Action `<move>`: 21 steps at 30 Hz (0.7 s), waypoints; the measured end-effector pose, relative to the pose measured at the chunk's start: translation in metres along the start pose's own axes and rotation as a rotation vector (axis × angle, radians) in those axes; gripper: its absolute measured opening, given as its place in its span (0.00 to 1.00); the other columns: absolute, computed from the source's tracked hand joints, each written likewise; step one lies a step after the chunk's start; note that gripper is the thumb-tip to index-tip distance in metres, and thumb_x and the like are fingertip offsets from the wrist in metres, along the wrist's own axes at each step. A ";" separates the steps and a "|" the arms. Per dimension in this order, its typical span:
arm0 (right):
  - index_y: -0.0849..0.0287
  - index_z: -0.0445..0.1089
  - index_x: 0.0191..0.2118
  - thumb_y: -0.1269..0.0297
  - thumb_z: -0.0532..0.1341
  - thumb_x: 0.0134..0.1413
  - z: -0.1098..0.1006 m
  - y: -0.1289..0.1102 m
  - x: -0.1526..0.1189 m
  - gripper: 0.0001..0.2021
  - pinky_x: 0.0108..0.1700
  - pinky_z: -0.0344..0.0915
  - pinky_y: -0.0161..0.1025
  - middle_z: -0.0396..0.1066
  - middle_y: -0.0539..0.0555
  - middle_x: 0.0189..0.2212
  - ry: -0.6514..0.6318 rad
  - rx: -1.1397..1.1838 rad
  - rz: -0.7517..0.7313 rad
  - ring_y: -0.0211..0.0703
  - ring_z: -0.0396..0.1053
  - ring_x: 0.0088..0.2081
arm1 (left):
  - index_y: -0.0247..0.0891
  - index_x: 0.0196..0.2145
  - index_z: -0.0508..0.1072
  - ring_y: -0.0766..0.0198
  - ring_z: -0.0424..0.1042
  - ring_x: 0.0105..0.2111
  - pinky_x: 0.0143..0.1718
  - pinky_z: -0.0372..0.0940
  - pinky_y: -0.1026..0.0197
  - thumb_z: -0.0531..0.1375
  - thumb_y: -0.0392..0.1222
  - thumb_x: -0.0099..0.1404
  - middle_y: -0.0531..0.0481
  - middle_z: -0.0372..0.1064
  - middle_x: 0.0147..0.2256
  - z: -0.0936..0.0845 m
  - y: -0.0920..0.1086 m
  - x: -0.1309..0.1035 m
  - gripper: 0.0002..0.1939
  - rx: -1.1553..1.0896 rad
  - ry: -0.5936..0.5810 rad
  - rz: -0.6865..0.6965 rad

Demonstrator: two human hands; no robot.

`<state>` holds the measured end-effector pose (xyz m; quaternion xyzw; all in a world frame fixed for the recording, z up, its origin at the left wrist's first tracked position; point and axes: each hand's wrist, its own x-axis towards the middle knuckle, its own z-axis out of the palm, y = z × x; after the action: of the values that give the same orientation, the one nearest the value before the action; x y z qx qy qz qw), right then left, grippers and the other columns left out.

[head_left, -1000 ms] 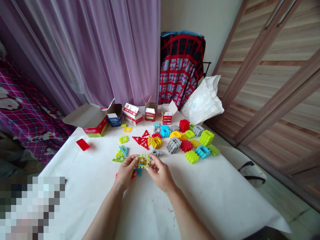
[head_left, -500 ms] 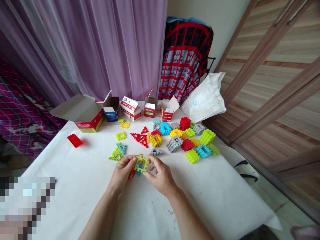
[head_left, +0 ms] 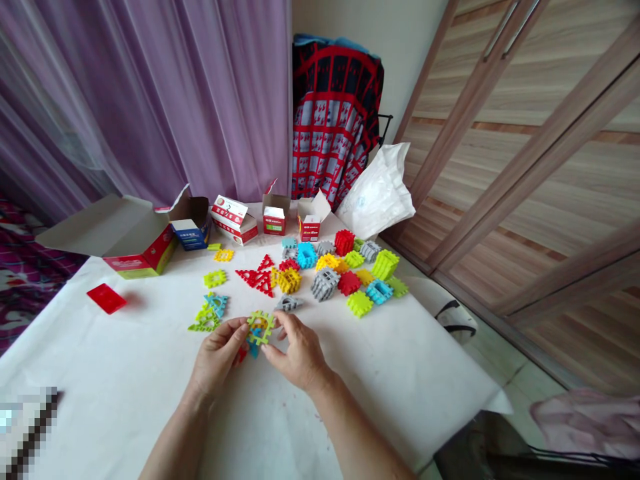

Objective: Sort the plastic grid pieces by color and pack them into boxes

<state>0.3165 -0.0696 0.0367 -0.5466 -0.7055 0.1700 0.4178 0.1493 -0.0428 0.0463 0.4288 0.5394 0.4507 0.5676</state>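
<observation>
A light green square frame block (head_left: 271, 327) with notched edges is raised over the table in front of me. My left hand (head_left: 219, 352) pinches its left edge between thumb and fingers. On the other side, my right hand (head_left: 299, 350) has its thumb and forefinger curled at the right edge. Yellow shows through the frame's opening, and a blue piece (head_left: 254, 350) and a red piece (head_left: 243, 351) show just below. Whether these are held or lie on the table I cannot tell. A grey triangular block (head_left: 289, 303) lies just beyond my right hand.
Red triangle blocks (head_left: 257, 277), green triangle blocks (head_left: 205, 320) and several stacks of square blocks, one grey (head_left: 325, 285), lie around. Opened boxes, including a large red one (head_left: 143, 250), line the back beside a white bag (head_left: 377, 193). A red plastic piece (head_left: 107, 298) lies left.
The whole scene has shifted left as the head camera turned right. Both hands remain at the green frame block, which looks slightly turned.
</observation>
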 end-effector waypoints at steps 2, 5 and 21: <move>0.57 0.66 0.56 0.64 0.65 0.48 -0.001 -0.001 0.000 0.27 0.39 0.70 0.36 0.75 0.54 0.42 -0.007 -0.009 0.006 0.40 0.72 0.34 | 0.36 0.37 0.75 0.73 0.55 0.15 0.17 0.50 0.68 0.69 0.68 0.41 0.57 0.63 0.17 -0.001 -0.001 0.000 0.35 0.001 -0.004 0.015; 0.56 0.68 0.53 0.63 0.66 0.46 -0.002 -0.002 0.000 0.25 0.37 0.69 0.36 0.75 0.52 0.38 -0.022 -0.028 0.044 0.39 0.71 0.31 | 0.36 0.37 0.76 0.73 0.55 0.15 0.17 0.51 0.67 0.68 0.70 0.41 0.57 0.63 0.17 -0.002 -0.001 -0.001 0.36 0.027 -0.003 0.022; 0.58 0.68 0.52 0.56 0.65 0.49 -0.003 0.005 0.000 0.24 0.32 0.66 0.33 0.74 0.48 0.29 0.150 -0.017 0.041 0.36 0.69 0.25 | 0.37 0.36 0.75 0.66 0.69 0.24 0.20 0.60 0.66 0.57 0.62 0.60 0.50 0.72 0.28 -0.024 0.001 0.007 0.24 -0.035 0.489 0.240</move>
<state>0.3219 -0.0691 0.0353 -0.5758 -0.6623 0.1309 0.4612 0.1250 -0.0360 0.0448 0.3583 0.5976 0.6142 0.3704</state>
